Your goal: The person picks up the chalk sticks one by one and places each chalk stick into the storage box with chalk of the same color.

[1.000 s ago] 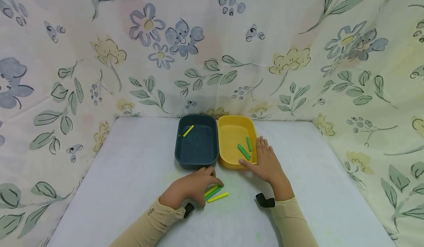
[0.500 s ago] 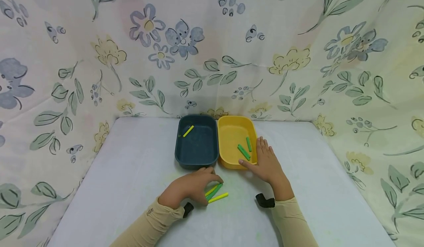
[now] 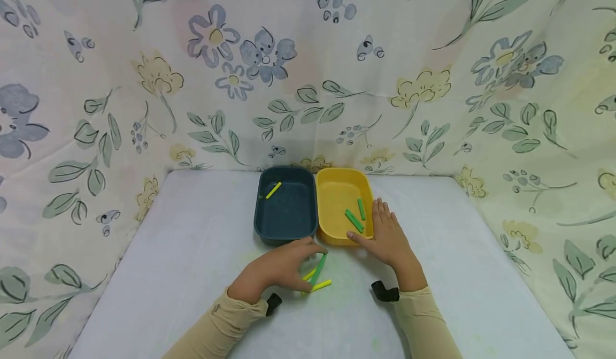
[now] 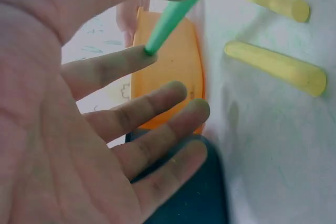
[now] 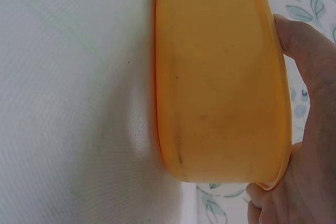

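Note:
My left hand (image 3: pixel 276 269) pinches a green chalk stick (image 3: pixel 319 269) by its two ends, between thumb and index finger. In the left wrist view the chalk (image 4: pixel 172 23) hangs above the table, the other fingers spread apart. Below it on the cloth lie two yellow chalk sticks (image 4: pixel 275 66), partly covered by the hand in the head view. My right hand (image 3: pixel 386 239) rests against the yellow bin (image 3: pixel 337 192), fingers straight along its right side and thumb at the near rim. Green chalk pieces (image 3: pixel 354 221) lie inside that bin.
A dark blue bin (image 3: pixel 289 217) stands directly left of the yellow one, with a yellow chalk stick (image 3: pixel 274 190) in it. White cloth (image 3: pixel 202 230) with faint green smudges covers the table. A floral curtain (image 3: pixel 308 70) rises behind the bins.
My left hand has lifted the green chalk off the pile beside the yellow sticks, moving slightly up and right and tilting it steeper. The right hand and both bins have stayed put.

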Demonstrator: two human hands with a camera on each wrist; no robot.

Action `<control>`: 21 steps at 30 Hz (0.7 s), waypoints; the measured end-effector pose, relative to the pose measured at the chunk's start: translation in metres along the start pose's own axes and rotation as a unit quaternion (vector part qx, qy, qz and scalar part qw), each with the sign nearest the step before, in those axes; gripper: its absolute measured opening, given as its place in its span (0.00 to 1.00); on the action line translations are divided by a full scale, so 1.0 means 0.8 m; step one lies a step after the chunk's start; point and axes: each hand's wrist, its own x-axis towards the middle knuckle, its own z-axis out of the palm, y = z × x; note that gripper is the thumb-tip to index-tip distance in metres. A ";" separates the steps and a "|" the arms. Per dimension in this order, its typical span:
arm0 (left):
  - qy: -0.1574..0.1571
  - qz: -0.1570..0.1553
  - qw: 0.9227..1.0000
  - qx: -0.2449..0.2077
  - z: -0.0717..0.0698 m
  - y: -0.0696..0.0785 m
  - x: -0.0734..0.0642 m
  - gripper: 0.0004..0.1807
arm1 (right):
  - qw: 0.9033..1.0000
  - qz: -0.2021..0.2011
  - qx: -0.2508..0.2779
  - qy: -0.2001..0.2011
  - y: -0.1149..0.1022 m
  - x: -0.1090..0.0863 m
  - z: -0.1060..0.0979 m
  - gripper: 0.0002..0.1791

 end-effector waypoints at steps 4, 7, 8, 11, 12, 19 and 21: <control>0.015 0.015 1.000 -0.007 0.001 0.000 0.001 0.41 | 1.000 -0.001 -0.001 0.000 0.000 -0.001 0.000 0.72; 0.030 0.027 0.999 -0.006 0.000 0.000 0.002 0.41 | 1.000 -0.001 0.000 0.000 0.000 0.000 0.000 0.72; 0.035 0.031 0.999 -0.005 0.000 0.000 0.002 0.41 | 1.000 -0.001 0.000 -0.001 0.000 0.000 -0.001 0.72; 0.055 0.044 0.997 -0.011 -0.002 0.003 0.002 0.43 | 1.000 -0.002 0.002 -0.001 0.000 -0.001 -0.002 0.72; 0.063 0.049 0.997 -0.011 -0.002 0.004 0.002 0.43 | 1.000 -0.002 0.004 -0.001 -0.001 -0.001 -0.002 0.72; 0.110 0.069 0.991 -0.020 -0.006 0.011 0.006 0.44 | 1.000 -0.007 0.003 0.006 0.001 -0.002 -0.001 0.72; 0.125 0.068 0.990 -0.016 -0.007 0.013 0.007 0.45 | 1.000 -0.007 0.004 0.008 0.001 -0.002 0.000 0.72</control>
